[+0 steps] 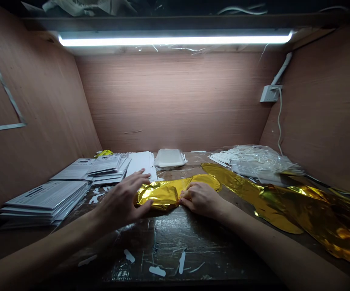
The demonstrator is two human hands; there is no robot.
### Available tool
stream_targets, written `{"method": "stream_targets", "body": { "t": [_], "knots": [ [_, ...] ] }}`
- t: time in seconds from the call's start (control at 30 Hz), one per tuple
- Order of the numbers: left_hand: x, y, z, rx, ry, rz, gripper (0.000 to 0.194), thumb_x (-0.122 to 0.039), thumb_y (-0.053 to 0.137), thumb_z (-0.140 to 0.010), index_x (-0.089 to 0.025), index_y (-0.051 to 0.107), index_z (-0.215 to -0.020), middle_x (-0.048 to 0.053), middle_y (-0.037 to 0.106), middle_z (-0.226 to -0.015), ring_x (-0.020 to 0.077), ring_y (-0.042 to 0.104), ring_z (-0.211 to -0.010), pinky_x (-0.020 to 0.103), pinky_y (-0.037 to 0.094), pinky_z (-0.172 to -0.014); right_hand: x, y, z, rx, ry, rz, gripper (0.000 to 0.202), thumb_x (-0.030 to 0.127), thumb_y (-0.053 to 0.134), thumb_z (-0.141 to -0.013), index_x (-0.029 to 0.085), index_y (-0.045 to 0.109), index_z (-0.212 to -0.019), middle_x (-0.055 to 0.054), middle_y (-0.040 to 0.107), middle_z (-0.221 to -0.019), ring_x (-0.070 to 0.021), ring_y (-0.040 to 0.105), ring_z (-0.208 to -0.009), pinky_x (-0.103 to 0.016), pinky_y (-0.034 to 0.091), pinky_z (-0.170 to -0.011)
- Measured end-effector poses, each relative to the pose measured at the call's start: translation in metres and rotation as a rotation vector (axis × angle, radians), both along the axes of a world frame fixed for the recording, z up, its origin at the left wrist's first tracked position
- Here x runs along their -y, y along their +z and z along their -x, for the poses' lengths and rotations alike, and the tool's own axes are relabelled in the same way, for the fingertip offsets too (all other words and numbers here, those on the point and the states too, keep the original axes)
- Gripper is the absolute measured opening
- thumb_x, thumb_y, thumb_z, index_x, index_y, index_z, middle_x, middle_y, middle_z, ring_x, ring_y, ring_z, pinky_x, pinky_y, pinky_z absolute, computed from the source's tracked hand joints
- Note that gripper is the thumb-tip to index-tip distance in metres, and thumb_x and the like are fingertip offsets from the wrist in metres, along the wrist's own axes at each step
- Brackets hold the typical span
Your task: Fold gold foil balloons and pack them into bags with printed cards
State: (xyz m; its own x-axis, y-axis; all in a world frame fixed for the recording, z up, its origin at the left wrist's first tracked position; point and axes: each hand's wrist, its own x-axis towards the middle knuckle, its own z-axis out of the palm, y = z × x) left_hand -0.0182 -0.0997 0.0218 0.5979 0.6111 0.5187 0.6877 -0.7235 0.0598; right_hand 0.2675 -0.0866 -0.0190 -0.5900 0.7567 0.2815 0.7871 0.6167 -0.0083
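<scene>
A shiny gold foil balloon (159, 195), flat and partly folded over, lies across the middle of the dark table. My left hand (125, 196) rests at its left end, fingers spread, the thumb touching the foil. On the near edge of the foil, my right hand (201, 198) is closed, with thumb and fingertips pinching it. Beyond that hand, the rounded far part of the foil stretches out flat. More flat gold foil balloons (272, 206) lie spread along the right side.
Stacks of printed cards (44, 202) stand at left, with white sheets (141, 159) beside them. A pile of clear bags (169, 157) sits at the back. White sticks in plastic (256, 159) lie back right. Small white paper scraps (157, 271) dot the front. A socket box (271, 93) hangs on the wall.
</scene>
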Motion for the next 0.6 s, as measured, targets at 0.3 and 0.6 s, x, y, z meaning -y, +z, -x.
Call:
{"method": "stream_targets", "body": {
  "t": [0.3, 0.6],
  "knots": [
    [0.032, -0.034, -0.029, -0.317, -0.191, 0.294, 0.069, -0.049, 0.040, -0.105, -0.014, 0.026, -0.162, 0.014, 0.022, -0.167, 0.0294, 0.020, -0.155, 0.045, 0.026, -0.127, 0.000, -0.001, 0.002, 0.045, -0.050, -0.008, 0.033, 0.035, 0.056, -0.100, 0.020, 0.080, -0.083, -0.006, 0.077, -0.082, -0.0187, 0.068, -0.084, -0.028, 0.044, -0.080],
    [0.029, -0.032, -0.020, -0.328, -0.152, 0.446, 0.070, -0.053, 0.035, -0.105, -0.017, 0.021, -0.164, 0.013, 0.013, -0.169, 0.0317, 0.013, -0.157, 0.051, 0.023, -0.126, -0.001, 0.000, 0.002, 0.039, -0.015, -0.012, 0.034, 0.035, 0.056, -0.101, 0.021, 0.079, -0.080, -0.005, 0.077, -0.084, -0.0179, 0.068, -0.083, -0.028, 0.043, -0.080]
  ]
}}
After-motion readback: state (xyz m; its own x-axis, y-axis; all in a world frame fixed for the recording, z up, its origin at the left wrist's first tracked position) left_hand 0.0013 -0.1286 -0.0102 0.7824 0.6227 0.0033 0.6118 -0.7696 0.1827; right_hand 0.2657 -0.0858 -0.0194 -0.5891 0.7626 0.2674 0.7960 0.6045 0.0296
